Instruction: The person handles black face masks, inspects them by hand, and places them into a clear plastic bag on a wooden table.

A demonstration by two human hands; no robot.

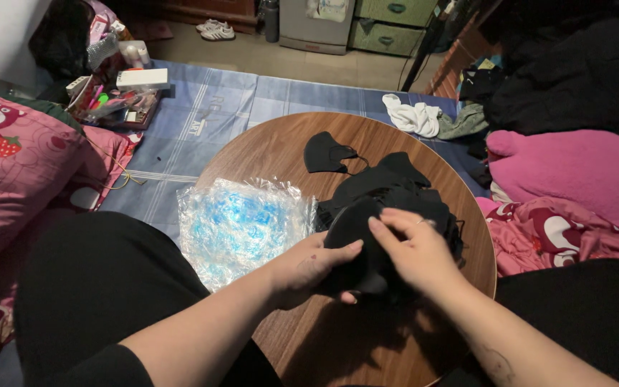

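A heap of black face masks (388, 190) lies on a round wooden table (274, 150). My left hand (309, 266) and my right hand (413, 251) both grip one black mask (352, 229) at the near edge of the heap, thumbs pressed on top of it. A single black mask (324, 152) lies apart from the heap, farther back on the table. A pile of clear plastic bags (238, 222) with blue print rests on the table's left edge, beside my left hand.
A blue sheet (202, 122) covers the floor. Pink pillows (16, 158) lie at left, a pink blanket (574, 168) and dark clothes at right. Boxes and clutter (120, 89) sit at back left, white cloth (411, 115) behind the table.
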